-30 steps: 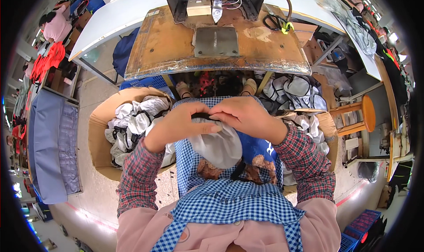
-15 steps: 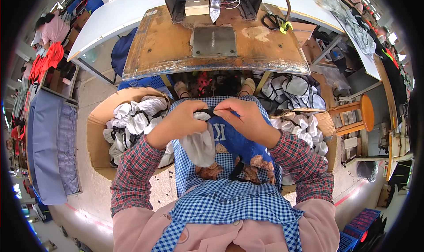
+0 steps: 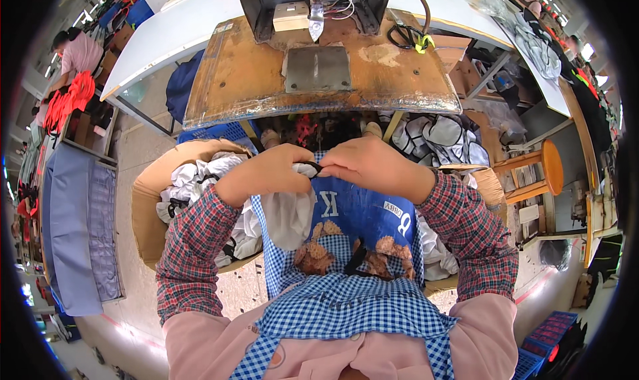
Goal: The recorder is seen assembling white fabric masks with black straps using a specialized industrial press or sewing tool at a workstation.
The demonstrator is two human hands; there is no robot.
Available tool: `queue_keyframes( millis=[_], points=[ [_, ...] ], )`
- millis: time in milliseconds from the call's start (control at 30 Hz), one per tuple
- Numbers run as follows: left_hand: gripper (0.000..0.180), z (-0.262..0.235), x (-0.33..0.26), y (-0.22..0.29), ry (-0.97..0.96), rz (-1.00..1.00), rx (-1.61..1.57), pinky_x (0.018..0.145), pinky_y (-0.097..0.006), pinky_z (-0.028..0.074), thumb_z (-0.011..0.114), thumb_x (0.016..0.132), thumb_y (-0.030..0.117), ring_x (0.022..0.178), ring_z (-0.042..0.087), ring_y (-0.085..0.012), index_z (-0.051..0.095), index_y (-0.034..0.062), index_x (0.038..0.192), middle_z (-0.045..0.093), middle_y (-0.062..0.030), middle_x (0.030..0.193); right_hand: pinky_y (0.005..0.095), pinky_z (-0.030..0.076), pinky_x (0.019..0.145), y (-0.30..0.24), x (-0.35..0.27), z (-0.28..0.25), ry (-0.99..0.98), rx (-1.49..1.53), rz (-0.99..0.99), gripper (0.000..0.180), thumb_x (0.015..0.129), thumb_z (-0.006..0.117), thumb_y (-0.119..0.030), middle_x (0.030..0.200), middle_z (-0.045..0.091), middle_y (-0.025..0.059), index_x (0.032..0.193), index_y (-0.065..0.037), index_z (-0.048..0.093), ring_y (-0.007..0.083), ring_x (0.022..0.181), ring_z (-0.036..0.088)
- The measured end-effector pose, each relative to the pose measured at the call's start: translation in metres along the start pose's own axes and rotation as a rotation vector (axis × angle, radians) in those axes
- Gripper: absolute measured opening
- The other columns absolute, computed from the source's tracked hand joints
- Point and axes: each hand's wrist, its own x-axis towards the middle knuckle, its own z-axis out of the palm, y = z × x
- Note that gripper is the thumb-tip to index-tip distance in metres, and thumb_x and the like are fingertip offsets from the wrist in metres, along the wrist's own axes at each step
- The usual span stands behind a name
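A thin whitish cloth piece (image 3: 291, 213) with black edging hangs from my left hand (image 3: 266, 174), over my lap. My left fingers are closed round its upper part. My right hand (image 3: 378, 167) pinches the black edging (image 3: 309, 166) at its fingertips, close beside the left hand. Beneath both hands lies my blue checked apron (image 3: 359, 300), with a blue printed panel. A small dark strip (image 3: 357, 255) rests on the apron. Some of the cloth is hidden behind my left fingers.
A worn wooden worktop (image 3: 233, 80) with a metal plate (image 3: 318, 68) and machine stands ahead. Cardboard boxes (image 3: 148, 200) of white, black-edged cloth flank my lap. A wooden stool (image 3: 552, 172) is at right, and a person (image 3: 81, 52) stands far left.
Both hands have drawn slightly closer together, and the right hand has turned so its back faces up more. The cloth hangs a little further left. The view has shifted slightly.
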Motion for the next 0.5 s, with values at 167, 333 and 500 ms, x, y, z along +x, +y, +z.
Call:
queue_keyframes(
  millis=[167, 333, 500],
  points=[
    [0.038, -0.024, 0.010, 0.007, 0.065, 0.016, -0.069, 0.071, -0.025, 0.044, 0.062, 0.072, 0.016, 0.080, 0.053, -0.0108, 0.062, -0.0011, 0.106, 0.059, -0.0027, 0.086, 0.0346, 0.052, 0.065, 0.010, 0.011, -0.016, 0.129, 0.184, 0.122, 0.016, 0.092, 0.061, -0.018, 0.081, 0.065, 0.0129, 0.093, -0.002, 0.062, 0.0286, 0.073, 0.065],
    [0.037, -0.045, 0.018, 0.010, 0.158, 0.010, -0.323, 0.072, -0.023, 0.045, 0.061, 0.071, 0.014, 0.079, 0.054, -0.0094, 0.063, -0.0020, 0.105, 0.060, -0.0009, 0.088, 0.0319, 0.053, 0.065, 0.018, 0.023, -0.023, 0.238, 0.349, 0.298, 0.014, 0.095, 0.056, -0.012, 0.079, 0.067, 0.0123, 0.096, 0.001, 0.061, 0.0227, 0.071, 0.068],
    [0.035, -0.066, 0.033, 0.010, 0.176, -0.002, -0.527, 0.068, -0.022, 0.045, 0.060, 0.074, 0.016, 0.074, 0.055, -0.0092, 0.062, -0.0027, 0.104, 0.061, -0.0012, 0.085, 0.0287, 0.051, 0.065, 0.042, 0.036, -0.022, 0.344, 0.327, 0.301, 0.012, 0.095, 0.056, -0.010, 0.076, 0.065, 0.0110, 0.098, 0.001, 0.059, 0.0173, 0.069, 0.065]
  ],
)
